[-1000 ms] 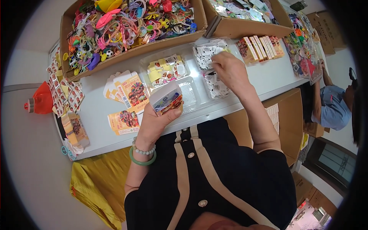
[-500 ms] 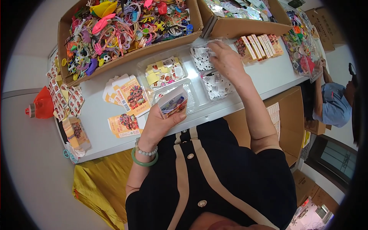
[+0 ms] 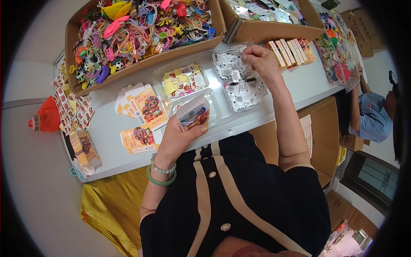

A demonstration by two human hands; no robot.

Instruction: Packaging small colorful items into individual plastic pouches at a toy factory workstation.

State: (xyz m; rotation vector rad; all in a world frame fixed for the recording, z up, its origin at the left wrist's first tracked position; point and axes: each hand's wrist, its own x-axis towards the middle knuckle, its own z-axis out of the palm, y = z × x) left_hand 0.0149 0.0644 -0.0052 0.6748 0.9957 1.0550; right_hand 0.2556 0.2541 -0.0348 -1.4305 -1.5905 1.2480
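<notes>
My left hand (image 3: 180,136) grips a small open carton (image 3: 198,112) above the table's front edge; small colourful items show inside it. At the upper middle, my right hand (image 3: 264,64) pinches the edge of a white packet (image 3: 247,55) with black marks, over the far pile of such packets. A nearer pile of white packets (image 3: 246,93) lies just below it, in clear plastic. Beside the carton stand a clear tray of yellow and white paper pieces (image 3: 184,80) and another clear tray (image 3: 212,107), partly hidden by the carton.
Flat orange-and-white cartons (image 3: 147,107) lie fanned at left. Filled cartons (image 3: 289,52) stand in a row at right. Behind are large cardboard boxes of small toys (image 3: 143,32) and shiny packets (image 3: 274,13). A person in blue (image 3: 373,115) is at far right.
My right hand has shifted slightly right and its fingers have closed into a pinch; the packets beneath have moved a little. My left hand and the carton stay put.
</notes>
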